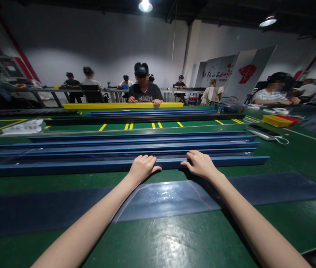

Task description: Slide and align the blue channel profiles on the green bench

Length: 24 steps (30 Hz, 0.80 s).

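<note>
Several long blue channel strips lie side by side across the green table, with a clear film in places on them. My left hand [143, 167] is closed over the edge of the nearest blue channel strip [225, 162], fingers reaching over the top and thumb pointing right. A short way to the right, my right hand [198, 163] curls over the same strip, its thumb pointing left. The fingertips of both hands are hidden behind the strip's wall. Under my forearms, a flat clear plastic sheet [163, 199] stretches across the table.
Beyond the blue strips lie a long black strip [147, 118] and a yellow strip [113, 106], with a person's hands [157, 103] on the yellow one. At right are a phone-like device [264, 132] with a white cable and a yellow tray [277, 121]. A crumpled white bag [23, 126] lies left.
</note>
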{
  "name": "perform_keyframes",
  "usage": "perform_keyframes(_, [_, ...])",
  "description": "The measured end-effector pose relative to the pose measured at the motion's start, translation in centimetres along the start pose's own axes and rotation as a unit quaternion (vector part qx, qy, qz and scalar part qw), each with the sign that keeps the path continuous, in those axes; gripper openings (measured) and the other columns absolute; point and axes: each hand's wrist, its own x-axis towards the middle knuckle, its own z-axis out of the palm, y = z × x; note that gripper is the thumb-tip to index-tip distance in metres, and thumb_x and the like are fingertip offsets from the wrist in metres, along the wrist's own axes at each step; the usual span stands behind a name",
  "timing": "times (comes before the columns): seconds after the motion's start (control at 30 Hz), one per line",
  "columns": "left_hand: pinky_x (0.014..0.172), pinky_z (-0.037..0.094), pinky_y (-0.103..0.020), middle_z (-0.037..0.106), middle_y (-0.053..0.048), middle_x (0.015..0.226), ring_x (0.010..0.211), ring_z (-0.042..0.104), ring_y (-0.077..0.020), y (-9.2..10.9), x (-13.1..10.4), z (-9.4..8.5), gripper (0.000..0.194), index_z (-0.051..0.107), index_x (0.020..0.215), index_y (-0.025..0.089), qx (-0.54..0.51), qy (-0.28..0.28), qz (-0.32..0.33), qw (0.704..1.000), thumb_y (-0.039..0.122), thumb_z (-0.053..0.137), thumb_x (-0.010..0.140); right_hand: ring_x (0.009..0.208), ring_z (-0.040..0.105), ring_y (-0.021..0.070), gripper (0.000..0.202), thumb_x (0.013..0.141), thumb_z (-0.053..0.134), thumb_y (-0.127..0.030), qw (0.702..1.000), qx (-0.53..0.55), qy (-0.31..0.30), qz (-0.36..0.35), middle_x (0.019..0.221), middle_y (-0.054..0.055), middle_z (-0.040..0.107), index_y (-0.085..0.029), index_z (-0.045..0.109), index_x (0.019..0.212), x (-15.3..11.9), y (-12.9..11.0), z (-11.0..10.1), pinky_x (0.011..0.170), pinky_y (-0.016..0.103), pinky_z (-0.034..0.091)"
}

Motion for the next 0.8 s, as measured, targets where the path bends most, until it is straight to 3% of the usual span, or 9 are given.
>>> perform_keyframes(0.8, [0.053,0.026,-0.026,0.057,-0.004,0.06,0.057,0.052,-0.0152,-0.01,-0.09,0.15,0.041,0.052,0.068,0.015,-0.023,-0.009,-0.011,1.0,0.051,0.038,0.082,0.086,0.053,0.0174,0.03,0.083,0.04,-0.043,1.0,0.008,-0.002,-0.006,0.091,0.007,0.059,-0.018,0.056,0.083,-0.02,0.08,0.06,0.061,0.023,0.033])
